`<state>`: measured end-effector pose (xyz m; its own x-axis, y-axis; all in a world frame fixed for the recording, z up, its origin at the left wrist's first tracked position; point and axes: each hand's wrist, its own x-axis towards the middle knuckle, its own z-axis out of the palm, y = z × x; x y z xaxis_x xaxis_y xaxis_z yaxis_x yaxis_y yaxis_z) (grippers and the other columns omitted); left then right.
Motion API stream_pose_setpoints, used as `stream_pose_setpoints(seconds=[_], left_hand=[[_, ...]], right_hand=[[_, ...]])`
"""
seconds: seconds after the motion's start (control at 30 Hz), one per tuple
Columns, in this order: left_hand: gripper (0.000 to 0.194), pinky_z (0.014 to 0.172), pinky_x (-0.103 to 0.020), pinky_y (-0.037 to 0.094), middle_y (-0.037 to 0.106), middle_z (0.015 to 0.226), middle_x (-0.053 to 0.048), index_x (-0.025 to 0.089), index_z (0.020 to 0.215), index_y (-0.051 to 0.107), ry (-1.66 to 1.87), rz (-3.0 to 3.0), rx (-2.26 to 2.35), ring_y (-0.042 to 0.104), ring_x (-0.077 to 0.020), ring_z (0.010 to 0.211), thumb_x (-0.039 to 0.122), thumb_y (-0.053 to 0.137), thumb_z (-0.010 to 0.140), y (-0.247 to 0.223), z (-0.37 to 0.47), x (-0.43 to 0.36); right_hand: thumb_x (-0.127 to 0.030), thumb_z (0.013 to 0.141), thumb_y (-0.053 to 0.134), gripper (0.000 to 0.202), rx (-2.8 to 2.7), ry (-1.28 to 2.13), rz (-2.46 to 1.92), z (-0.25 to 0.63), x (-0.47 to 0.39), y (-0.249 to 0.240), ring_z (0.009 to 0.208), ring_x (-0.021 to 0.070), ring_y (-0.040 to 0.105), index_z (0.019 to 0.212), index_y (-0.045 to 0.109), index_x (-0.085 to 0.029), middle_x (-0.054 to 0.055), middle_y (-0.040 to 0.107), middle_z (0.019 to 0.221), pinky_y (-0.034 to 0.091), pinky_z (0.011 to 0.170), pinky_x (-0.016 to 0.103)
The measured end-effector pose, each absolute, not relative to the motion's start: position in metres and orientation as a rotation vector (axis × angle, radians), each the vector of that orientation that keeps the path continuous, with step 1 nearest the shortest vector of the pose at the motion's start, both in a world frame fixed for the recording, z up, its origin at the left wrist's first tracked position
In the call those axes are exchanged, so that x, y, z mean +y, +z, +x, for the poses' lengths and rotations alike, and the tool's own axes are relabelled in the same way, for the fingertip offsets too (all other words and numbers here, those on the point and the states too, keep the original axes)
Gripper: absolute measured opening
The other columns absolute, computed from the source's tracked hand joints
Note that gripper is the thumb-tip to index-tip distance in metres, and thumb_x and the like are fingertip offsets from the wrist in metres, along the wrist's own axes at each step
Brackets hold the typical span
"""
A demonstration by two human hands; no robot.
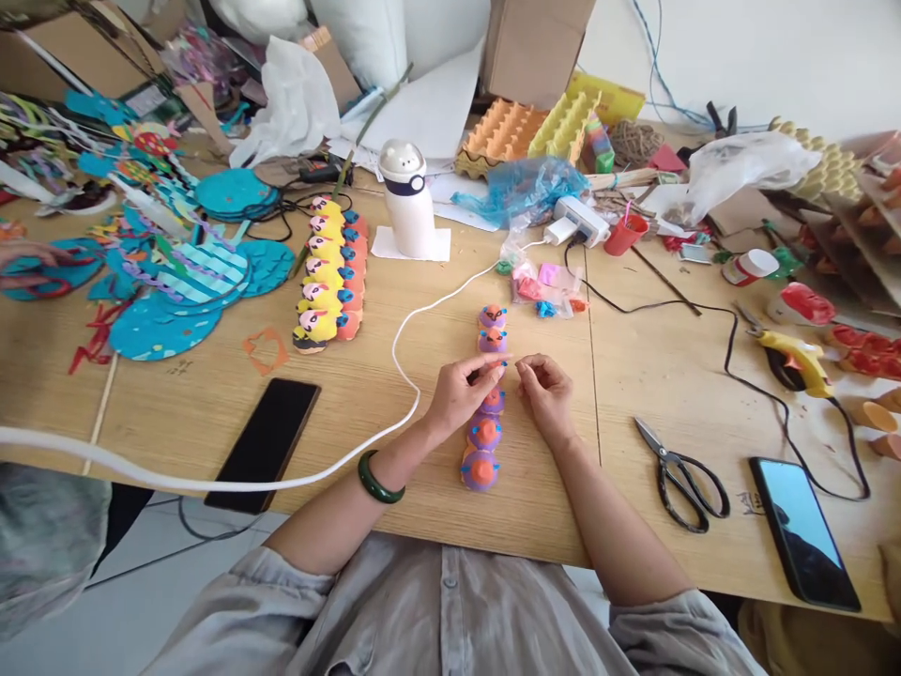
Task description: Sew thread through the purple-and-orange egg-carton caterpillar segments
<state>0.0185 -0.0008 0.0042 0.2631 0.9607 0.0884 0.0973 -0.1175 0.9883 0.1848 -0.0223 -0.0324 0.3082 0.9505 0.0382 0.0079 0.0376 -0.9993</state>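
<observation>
Blue discs [165, 329] just past 9 o'clock, with the purple row [485, 432] as my clock centre; a co-worker's hand [35, 253] at the outermost one. Black phone [264, 437], a shade under 9. Yellow row [325, 272] of painted figures at 10. White tumbler [412, 218], 11.

From my remote seat I see the left hand [461, 394] reaching over the purple row's far half, index out, thumb near it, narrow gap; can't tell if anything's in it. Purple row lies lengthwise, 12 to 6, orange and blue bits on its bumps, partly hidden by that hand. Right hand [547, 394] just beside it, 3 o'clock, thumb and index pinched together near the left fingertips; can't tell what, if anything, it holds.

Clear bag [527, 282] with coloured lumps, 1 o'clock. Scissors [679, 469], between 3 and 4. Yellow glue gun [806, 364], 3. Lit phone [806, 530], about 4.
</observation>
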Motion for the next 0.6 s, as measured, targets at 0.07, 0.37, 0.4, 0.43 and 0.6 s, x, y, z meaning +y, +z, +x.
stream_pose_setpoints(seconds=[0.07,0.37,0.4,0.43,0.6], left_hand=[[0.028,0.069,-0.025,0.049,0.072,0.077,-0.002,0.021,0.11,0.082,1.05,1.539,1.055,0.061,-0.0151,0.069,0.035,0.066,0.092,0.0,0.02,-0.002],[0.029,0.06,-0.025,0.043,0.052,0.054,0.004,0.019,0.11,0.083,1.026,1.691,0.99,0.04,-0.0108,0.053,0.035,0.075,0.087,0.002,0.012,-0.01],[0.027,0.061,-0.025,0.043,0.055,0.056,0.003,0.019,0.108,0.084,1.027,1.692,0.98,0.041,-0.0109,0.053,0.035,0.075,0.087,0.002,0.012,-0.009],[0.025,0.061,-0.025,0.044,0.058,0.059,0.002,0.019,0.104,0.084,1.025,1.69,0.976,0.043,-0.0112,0.054,0.034,0.075,0.087,0.003,0.012,-0.009],[0.017,0.059,-0.025,0.043,0.063,0.062,0.001,0.021,0.092,0.084,1.023,1.682,0.977,0.044,-0.0118,0.055,0.034,0.075,0.086,0.001,0.012,-0.01]], right_hand=[[-0.062,0.079,0.076,0.044,-1.01,0.974,-1.315,0.185,-0.023,-0.03,0.043,0.0088,0.043,0.067,0.068,-0.021,-0.005,0.053,0.049,0.032,0.044,0.026],[-0.062,0.09,0.066,0.054,-1.197,0.938,-1.235,0.178,-0.032,-0.02,0.05,0.0098,0.039,0.056,0.059,-0.021,-0.004,0.048,0.051,0.031,0.052,0.028],[-0.062,0.09,0.066,0.055,-1.213,0.934,-1.225,0.177,-0.033,-0.019,0.051,0.0098,0.038,0.054,0.056,-0.021,-0.004,0.047,0.051,0.031,0.052,0.028],[-0.061,0.09,0.066,0.056,-1.225,0.932,-1.216,0.176,-0.034,-0.019,0.051,0.0098,0.037,0.053,0.055,-0.021,-0.004,0.045,0.051,0.031,0.052,0.028],[-0.06,0.091,0.065,0.056,-1.262,0.938,-1.187,0.175,-0.036,-0.019,0.051,0.0095,0.035,0.053,0.053,-0.02,-0.004,0.043,0.052,0.028,0.052,0.028]])
